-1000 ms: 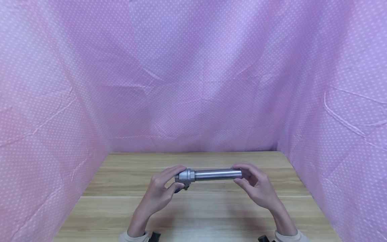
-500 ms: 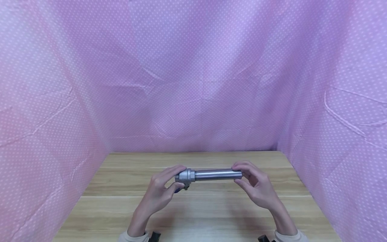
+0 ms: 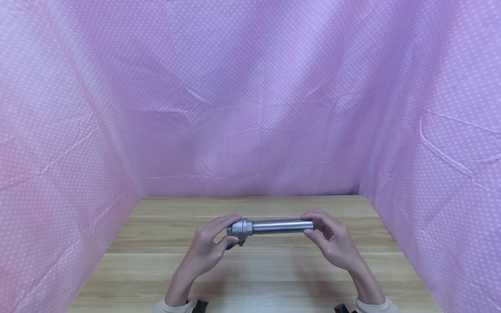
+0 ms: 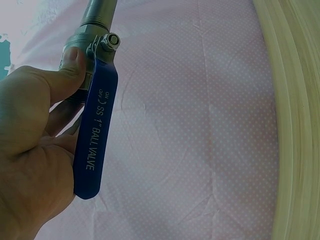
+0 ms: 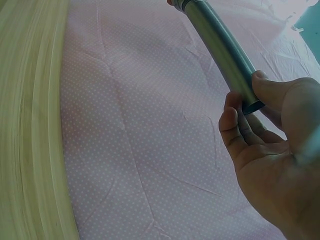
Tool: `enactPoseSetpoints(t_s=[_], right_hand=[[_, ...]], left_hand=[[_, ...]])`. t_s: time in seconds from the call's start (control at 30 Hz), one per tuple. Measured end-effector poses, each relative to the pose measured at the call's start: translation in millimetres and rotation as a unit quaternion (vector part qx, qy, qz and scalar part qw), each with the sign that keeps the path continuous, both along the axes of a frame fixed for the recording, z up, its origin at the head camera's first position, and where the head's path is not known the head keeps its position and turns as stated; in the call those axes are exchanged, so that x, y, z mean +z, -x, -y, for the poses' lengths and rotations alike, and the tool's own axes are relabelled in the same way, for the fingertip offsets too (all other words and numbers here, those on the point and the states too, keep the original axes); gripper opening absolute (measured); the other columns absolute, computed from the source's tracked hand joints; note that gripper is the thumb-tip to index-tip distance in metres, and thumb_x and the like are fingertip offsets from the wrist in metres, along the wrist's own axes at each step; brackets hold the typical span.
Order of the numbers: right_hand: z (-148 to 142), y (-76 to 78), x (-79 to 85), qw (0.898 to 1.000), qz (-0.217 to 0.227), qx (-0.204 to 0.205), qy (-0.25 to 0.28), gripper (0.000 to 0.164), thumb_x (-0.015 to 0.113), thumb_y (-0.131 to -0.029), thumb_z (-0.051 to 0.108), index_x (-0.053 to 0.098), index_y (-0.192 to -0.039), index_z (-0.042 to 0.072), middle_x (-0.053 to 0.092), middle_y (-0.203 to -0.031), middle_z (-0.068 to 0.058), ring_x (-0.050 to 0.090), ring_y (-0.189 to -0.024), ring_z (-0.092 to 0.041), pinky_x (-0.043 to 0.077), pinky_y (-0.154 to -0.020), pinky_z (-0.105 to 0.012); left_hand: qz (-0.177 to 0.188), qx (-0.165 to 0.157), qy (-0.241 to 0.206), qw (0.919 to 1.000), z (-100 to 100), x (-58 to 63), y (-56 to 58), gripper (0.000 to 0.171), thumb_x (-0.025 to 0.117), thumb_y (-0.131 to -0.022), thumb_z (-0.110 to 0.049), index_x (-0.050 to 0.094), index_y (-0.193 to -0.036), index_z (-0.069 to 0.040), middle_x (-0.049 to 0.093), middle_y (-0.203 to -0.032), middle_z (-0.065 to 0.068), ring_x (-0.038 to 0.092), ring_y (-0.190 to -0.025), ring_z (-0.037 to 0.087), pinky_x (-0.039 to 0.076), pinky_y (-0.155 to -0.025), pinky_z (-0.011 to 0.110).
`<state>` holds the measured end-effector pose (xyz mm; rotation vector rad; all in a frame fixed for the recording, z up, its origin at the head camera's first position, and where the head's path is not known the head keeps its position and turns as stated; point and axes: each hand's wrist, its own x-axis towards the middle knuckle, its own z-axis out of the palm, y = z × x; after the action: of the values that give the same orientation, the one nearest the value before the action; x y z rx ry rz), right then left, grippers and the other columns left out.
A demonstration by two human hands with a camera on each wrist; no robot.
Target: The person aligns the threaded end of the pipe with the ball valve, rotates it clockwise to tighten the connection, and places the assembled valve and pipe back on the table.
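My left hand grips a metal ball valve between thumb and fingers. In the left wrist view the valve's blue lever handle runs back along the palm, lettered "SS 1" BALL VALVE", with a nut at its pivot. A shiny steel pipe extends to the right from the valve, some thread showing at the joint. Around the pipe's free end, the thumb and fingers of my right hand pinch it; the right wrist view shows that end's rim. Valve and pipe lie nearly level, held above the table.
A light wood-grain table spreads beneath both hands. Pink cloth with white dots hangs at the back and on both sides. Black wrist-worn gear shows by the sleeves at the bottom edge.
The right hand's fingers shift very slightly at the pipe's end. The left hand, valve and pipe stay in place.
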<state>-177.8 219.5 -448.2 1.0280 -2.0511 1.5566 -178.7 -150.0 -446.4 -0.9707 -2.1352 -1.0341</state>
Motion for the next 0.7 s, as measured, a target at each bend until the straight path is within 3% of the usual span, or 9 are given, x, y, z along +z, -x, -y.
enactPoseSetpoints(t_s=[0.2,0.3,0.43,0.57,0.7], right_hand=[[-0.7,2.0,-2.2,1.0,-0.014,-0.022,-0.008,0.042,0.068,-0.093,-0.028,0.069,-0.131,-0.011,0.076,-0.106,-0.014,0.073,-0.093,-0.002,0.066,-0.075,-0.018],[-0.7,2.8,-2.3,1.0,-0.012,-0.018,-0.003,0.044,0.069,-0.092,-0.029,0.069,-0.132,-0.011,0.077,-0.105,-0.011,0.073,-0.091,-0.002,0.065,-0.073,-0.018],[-0.3,3.3,-1.1,1.0,-0.006,0.014,0.019,0.052,0.071,-0.088,-0.032,0.066,-0.136,-0.011,0.076,-0.122,-0.01,0.076,-0.105,-0.004,0.067,-0.086,-0.017],[0.9,4.3,-0.5,0.997,-0.023,0.06,0.044,0.058,0.069,-0.084,-0.037,0.063,-0.137,-0.016,0.071,-0.135,-0.017,0.074,-0.124,-0.011,0.066,-0.104,-0.019],[1.4,5.0,-1.1,0.995,-0.035,0.073,0.051,0.058,0.068,-0.083,-0.038,0.063,-0.137,-0.017,0.069,-0.136,-0.02,0.072,-0.128,-0.013,0.065,-0.105,-0.019]], left_hand=[[0.003,-0.001,-0.002,1.0,0.3,0.2,0.0,0.066,0.094,-0.078,0.011,0.077,-0.138,-0.007,0.083,-0.135,0.012,0.083,-0.12,0.033,0.069,-0.108,0.034],[0.003,-0.002,-0.005,1.0,0.5,0.3,0.3,0.066,0.094,-0.077,0.011,0.077,-0.139,-0.007,0.083,-0.135,0.012,0.083,-0.12,0.033,0.066,-0.111,0.027],[-0.002,-0.004,-0.007,1.0,0.5,0.6,0.4,0.067,0.094,-0.076,0.012,0.077,-0.138,-0.006,0.083,-0.134,0.012,0.083,-0.118,0.033,0.063,-0.113,0.021],[-0.003,-0.005,-0.008,1.0,0.3,1.3,0.3,0.066,0.094,-0.077,0.012,0.077,-0.138,-0.006,0.083,-0.134,0.012,0.083,-0.118,0.033,0.063,-0.112,0.021],[-0.004,-0.005,-0.006,1.0,-0.1,2.1,-0.3,0.065,0.094,-0.078,0.011,0.077,-0.138,-0.006,0.083,-0.134,0.012,0.084,-0.118,0.033,0.066,-0.11,0.026]])
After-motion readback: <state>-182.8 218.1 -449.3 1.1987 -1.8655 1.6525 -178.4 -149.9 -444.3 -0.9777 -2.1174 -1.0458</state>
